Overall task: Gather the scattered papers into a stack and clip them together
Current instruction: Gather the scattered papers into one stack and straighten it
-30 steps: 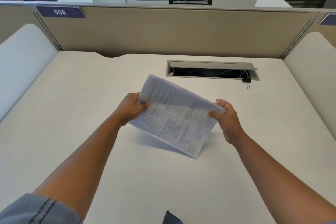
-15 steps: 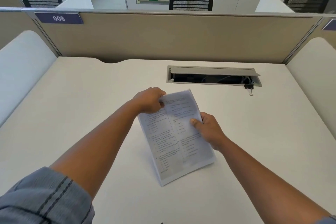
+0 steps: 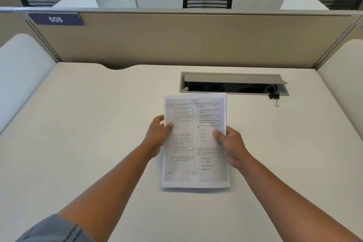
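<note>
While gripped both sides, paper stack (image 3: 196, 143) lengthwise, seemingly away.

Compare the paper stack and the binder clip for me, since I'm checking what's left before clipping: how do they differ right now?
The paper stack is held by both hands, left hand and right hand, at its side edges; the binder clip lies untouched. The stack is large, white and printed; the clip is small and black with wire handles. The stack sits mid-desk; the clip lies by the right end of the cable tray. Both are over the same desk.
</note>
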